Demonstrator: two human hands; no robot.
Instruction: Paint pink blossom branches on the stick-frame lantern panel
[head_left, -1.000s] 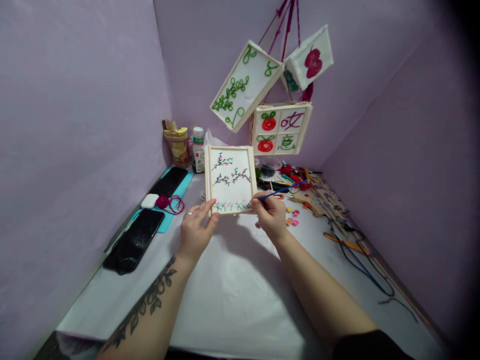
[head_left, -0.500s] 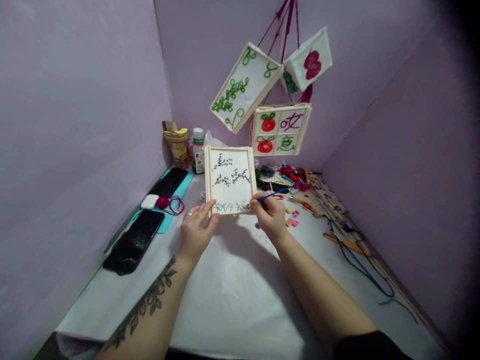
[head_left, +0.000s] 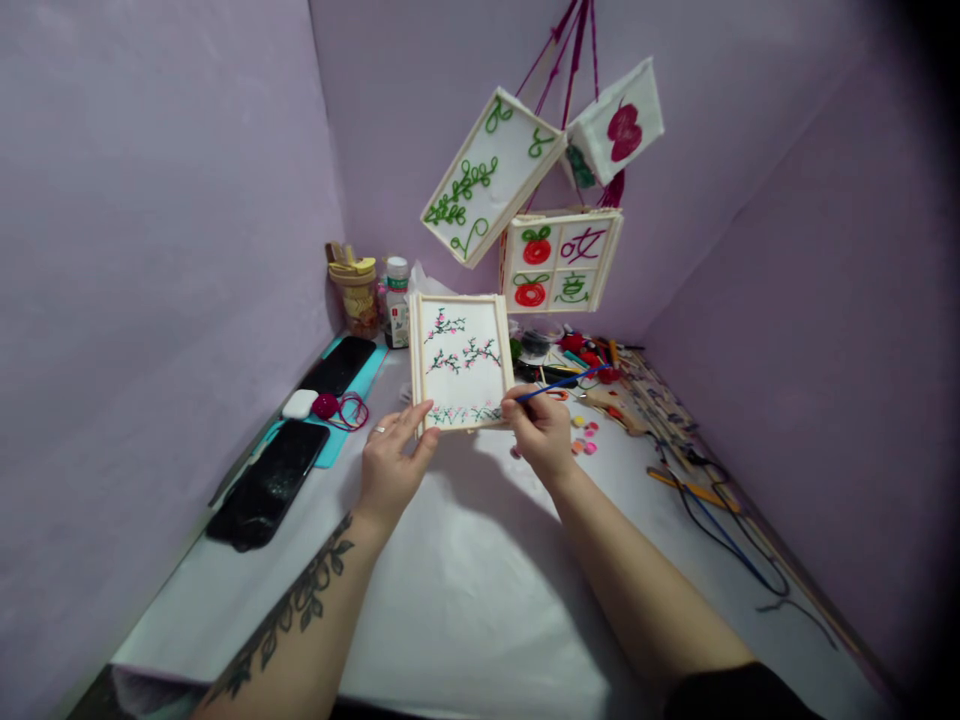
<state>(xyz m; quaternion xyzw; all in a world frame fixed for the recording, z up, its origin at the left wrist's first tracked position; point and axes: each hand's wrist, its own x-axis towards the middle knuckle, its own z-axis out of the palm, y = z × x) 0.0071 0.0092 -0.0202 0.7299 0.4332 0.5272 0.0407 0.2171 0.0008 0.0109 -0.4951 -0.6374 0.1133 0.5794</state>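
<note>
A wood-framed lantern (head_left: 461, 355) is held up above the table, its white face painted with dark branches and pink blossoms. My left hand (head_left: 394, 455) grips its lower left corner, thumb along the bottom edge and fingers at the side. Pinched in my right hand (head_left: 541, 428) is a thin blue paintbrush (head_left: 562, 382), its handle pointing up and to the right. That hand is at the lower right corner of the frame; the brush tip is hidden or too small to make out. Dabs of pink, orange and yellow paint (head_left: 585, 437) lie just right of my right hand.
Decorated lanterns (head_left: 495, 178) hang from purple cords above the table's back. On the left lie two black phones (head_left: 270, 483), a white case (head_left: 300, 404) and magenta yarn (head_left: 325, 405). A jar (head_left: 358, 297) and bottle (head_left: 397, 302) stand behind. Tools and cables (head_left: 739, 530) line the right side.
</note>
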